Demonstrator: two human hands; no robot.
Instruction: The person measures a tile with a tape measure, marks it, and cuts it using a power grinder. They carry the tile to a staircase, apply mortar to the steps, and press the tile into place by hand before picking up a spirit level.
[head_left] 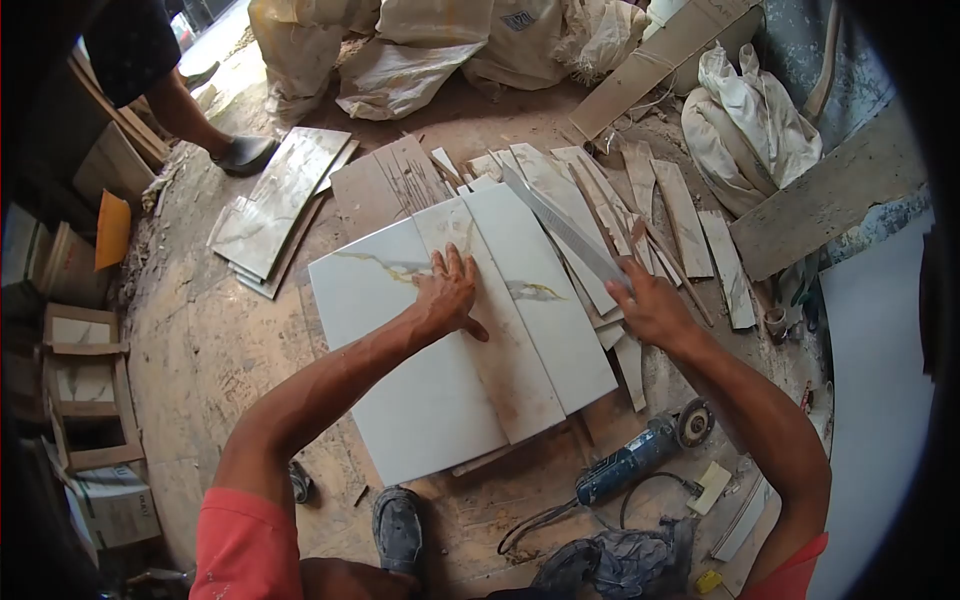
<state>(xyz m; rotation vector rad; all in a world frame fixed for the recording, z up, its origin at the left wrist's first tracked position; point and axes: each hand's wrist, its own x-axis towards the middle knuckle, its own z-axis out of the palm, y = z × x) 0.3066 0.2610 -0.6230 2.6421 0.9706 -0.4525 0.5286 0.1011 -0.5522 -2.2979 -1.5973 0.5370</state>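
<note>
A large white tile (390,400) with gold and grey veining lies in front of me on the dusty floor. Across it runs a narrower, dust-smeared tile strip (520,375). My left hand (447,292) rests on the strip near its upper half, fingers spread and pressing flat. In my right hand (655,305) is one end of a long, flat grey metal straightedge (560,222), fingers wrapped round it. The straightedge slants up and left along the tile's right side, over a heap of cut tile strips (590,180).
An angle grinder (635,460) with its cord lies at the lower right, by a cream socket block (710,487). Tile pieces (285,205) are stacked at the upper left, near another person's shoe (245,155). Sacks (420,50) line the back. A board (830,195) leans at right.
</note>
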